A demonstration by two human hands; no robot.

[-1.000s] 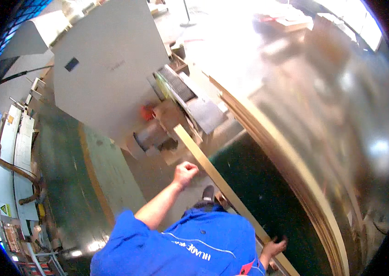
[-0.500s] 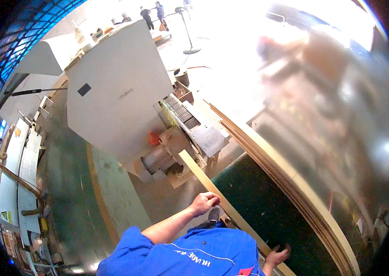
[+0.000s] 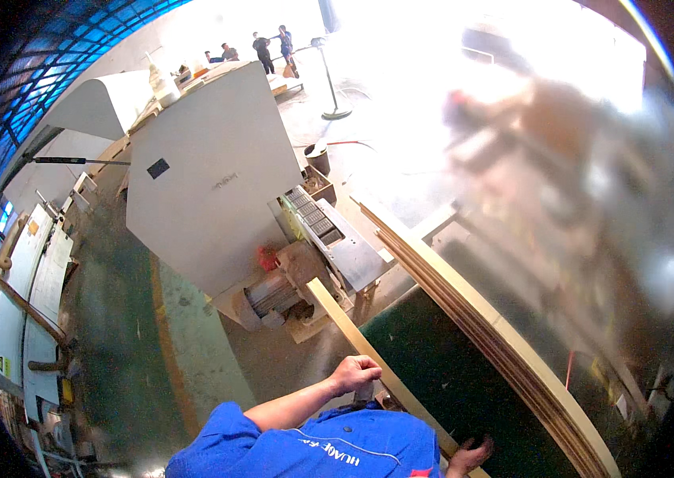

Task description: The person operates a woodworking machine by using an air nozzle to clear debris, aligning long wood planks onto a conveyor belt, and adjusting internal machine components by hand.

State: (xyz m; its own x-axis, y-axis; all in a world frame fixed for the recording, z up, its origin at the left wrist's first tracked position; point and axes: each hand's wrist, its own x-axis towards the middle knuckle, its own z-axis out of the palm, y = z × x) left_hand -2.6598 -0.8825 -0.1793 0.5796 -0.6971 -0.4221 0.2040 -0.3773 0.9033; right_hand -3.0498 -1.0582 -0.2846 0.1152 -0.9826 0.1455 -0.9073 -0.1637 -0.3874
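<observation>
A long, pale wooden strip (image 3: 355,336) runs diagonally past my blue shirt, its far end close to a machine's motor. My left hand (image 3: 355,374) is closed against the strip's near edge, with the thumb and curled fingers at the wood. Farther down the strip, at the lower right, my right hand (image 3: 472,456) is wrapped over it, its fingertips reaching the dark green surface (image 3: 432,350) beyond. The sleeve and strip partly hide that hand's grip. Several stacked long boards (image 3: 504,327) lie along the far side of the green surface.
A large grey machine housing (image 3: 209,183) stands ahead to the left, with a motor (image 3: 271,295) and metal plate (image 3: 361,259) at its base. Behind are a dark bucket (image 3: 317,159), a stand (image 3: 335,113) and several people (image 3: 263,52). Pale blue equipment (image 3: 30,279) lines the left.
The scene sits slightly lower in view, consistent with a small head tilt. Both hands remain at the strip, and my right hand appears slightly farther left and lower.
</observation>
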